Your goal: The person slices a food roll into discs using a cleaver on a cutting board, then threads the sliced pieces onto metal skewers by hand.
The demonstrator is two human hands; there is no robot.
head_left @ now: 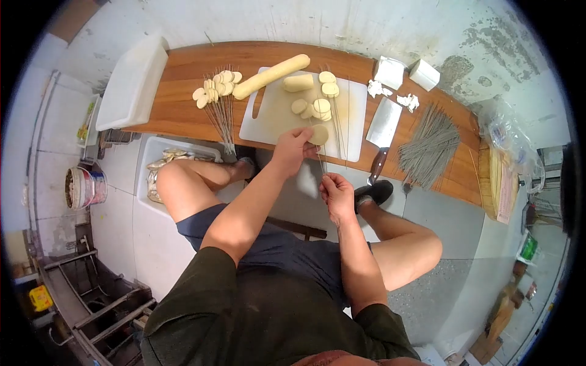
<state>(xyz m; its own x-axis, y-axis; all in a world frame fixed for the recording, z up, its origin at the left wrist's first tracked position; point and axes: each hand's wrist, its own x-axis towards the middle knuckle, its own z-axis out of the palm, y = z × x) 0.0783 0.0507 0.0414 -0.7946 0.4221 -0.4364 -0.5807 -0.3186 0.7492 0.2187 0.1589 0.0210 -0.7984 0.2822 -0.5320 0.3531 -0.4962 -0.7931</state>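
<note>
My left hand point(293, 149) pinches a round pale-yellow slice point(318, 135) above the near edge of the white cutting board point(253, 131). Just below and to the right, my right hand point(337, 194) is closed on a thin metal skewer point(323, 163) that runs up to the slice. Whether the tip has gone through the slice I cannot tell. Loose slices point(299, 107) and a short cut roll point(298, 83) lie on the board. A long pale-yellow roll point(271, 76) rests across its far left corner. Several skewers with slices point(329, 89) lie at the board's right.
Skewered slices point(224, 83) fan out at the left of the wooden table point(183, 67). A cleaver point(384, 125), a heap of bare skewers point(430, 146) and white blocks point(389, 72) lie right. A white bin point(152, 149) stands on the floor by my leg.
</note>
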